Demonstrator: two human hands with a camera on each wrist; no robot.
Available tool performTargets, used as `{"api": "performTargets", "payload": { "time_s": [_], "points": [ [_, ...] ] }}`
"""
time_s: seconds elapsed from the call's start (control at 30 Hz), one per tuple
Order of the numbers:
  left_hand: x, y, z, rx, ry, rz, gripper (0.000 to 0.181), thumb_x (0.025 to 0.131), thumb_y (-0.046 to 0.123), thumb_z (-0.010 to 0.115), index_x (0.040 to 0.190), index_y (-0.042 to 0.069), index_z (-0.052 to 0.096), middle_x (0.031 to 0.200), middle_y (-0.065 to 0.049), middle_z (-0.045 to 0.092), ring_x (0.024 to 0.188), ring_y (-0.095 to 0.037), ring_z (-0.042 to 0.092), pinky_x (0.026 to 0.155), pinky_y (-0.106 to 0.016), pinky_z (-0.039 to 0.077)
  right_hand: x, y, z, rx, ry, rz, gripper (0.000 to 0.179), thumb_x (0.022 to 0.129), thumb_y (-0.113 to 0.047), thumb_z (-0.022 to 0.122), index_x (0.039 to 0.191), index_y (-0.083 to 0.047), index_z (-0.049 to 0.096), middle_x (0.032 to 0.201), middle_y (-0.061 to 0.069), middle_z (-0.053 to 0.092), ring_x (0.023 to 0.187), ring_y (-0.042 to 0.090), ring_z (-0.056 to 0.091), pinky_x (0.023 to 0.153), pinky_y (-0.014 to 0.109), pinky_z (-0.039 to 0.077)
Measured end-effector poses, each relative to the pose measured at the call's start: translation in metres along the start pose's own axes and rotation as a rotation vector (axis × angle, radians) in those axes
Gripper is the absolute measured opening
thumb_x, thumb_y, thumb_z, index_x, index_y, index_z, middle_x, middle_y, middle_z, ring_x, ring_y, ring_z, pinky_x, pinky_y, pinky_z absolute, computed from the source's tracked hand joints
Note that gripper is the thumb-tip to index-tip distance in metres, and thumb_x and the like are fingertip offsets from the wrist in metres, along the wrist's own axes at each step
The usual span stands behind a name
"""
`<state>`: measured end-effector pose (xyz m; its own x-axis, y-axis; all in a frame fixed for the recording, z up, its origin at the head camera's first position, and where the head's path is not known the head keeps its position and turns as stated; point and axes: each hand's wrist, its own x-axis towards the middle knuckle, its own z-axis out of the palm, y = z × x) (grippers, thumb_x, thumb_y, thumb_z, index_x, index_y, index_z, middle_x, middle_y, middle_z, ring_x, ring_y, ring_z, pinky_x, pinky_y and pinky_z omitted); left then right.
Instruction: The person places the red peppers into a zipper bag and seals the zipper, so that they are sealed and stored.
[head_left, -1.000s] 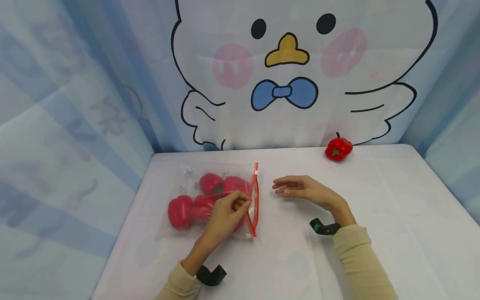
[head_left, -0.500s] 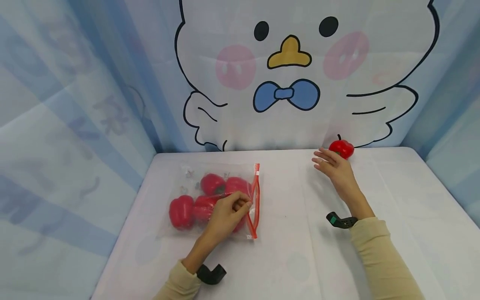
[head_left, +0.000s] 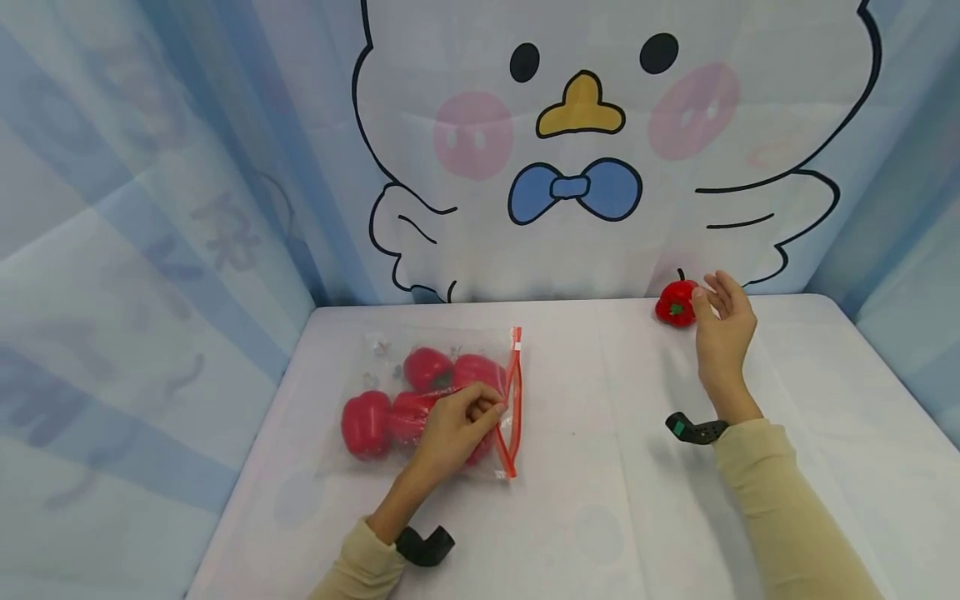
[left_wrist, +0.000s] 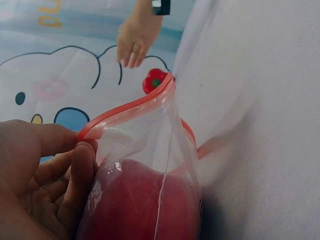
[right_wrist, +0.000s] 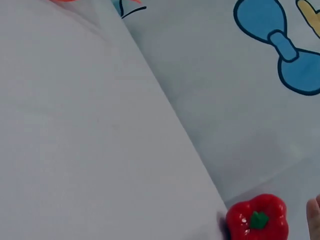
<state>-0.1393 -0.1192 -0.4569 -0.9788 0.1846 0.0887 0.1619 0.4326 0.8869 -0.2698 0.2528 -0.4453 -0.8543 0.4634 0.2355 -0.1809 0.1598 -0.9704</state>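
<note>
A clear zip bag (head_left: 512,450) with a red zip edge lies on the left half of the table, holding several red bell peppers (head_left: 366,425). My left hand (head_left: 457,427) pinches the bag's rim between thumb and finger; in the left wrist view the bag's mouth (left_wrist: 125,107) gapes. By the table's back edge sits a lone red bell pepper (head_left: 675,304) with a green stem mark. Just right of it is my right hand (head_left: 723,333), fingers slightly bent and holding nothing. In the right wrist view the pepper (right_wrist: 257,220) stands apart from the visible fingertip (right_wrist: 314,220).
The white table (head_left: 600,433) ends at a back curtain (head_left: 480,242) printed with a cartoon character. Blue patterned curtains (head_left: 135,333) flank both sides. Black straps with mounts (head_left: 425,547) sit on both wrists.
My right hand has moved from beside the bag's mouth, back and rightward, passing in front of the lone pepper to its right side. The left hand keeps its pinch on the bag.
</note>
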Motion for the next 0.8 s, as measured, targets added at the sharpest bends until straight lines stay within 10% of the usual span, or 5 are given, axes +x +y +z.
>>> {"api": "performTargets", "payload": {
  "time_s": [0.37,0.8],
  "points": [
    [0.000,0.000,0.001,-0.001,-0.004,0.007,0.008,0.100,0.027,0.072,0.105,0.021,0.072,0.085,0.005,0.066,0.073,-0.012,0.058,0.063,-0.019,0.049,0.023,0.020,-0.001,-0.419,-0.156,0.046,0.080,0.106,-0.034,0.058,0.168,-0.012,0.012,0.174,0.015,0.019,0.160,0.036,0.022,0.124,0.056,0.033],
    [0.001,-0.004,-0.001,-0.019,-0.030,0.003,0.009,0.100,0.027,0.071,0.105,0.020,0.072,0.086,0.004,0.067,0.073,-0.012,0.059,0.064,-0.020,0.050,0.044,0.038,-0.002,-0.621,-0.317,0.111,0.092,0.104,-0.027,0.062,0.165,-0.001,-0.002,0.172,0.028,0.006,0.159,0.050,0.013,0.116,0.070,0.036]
  ]
}}
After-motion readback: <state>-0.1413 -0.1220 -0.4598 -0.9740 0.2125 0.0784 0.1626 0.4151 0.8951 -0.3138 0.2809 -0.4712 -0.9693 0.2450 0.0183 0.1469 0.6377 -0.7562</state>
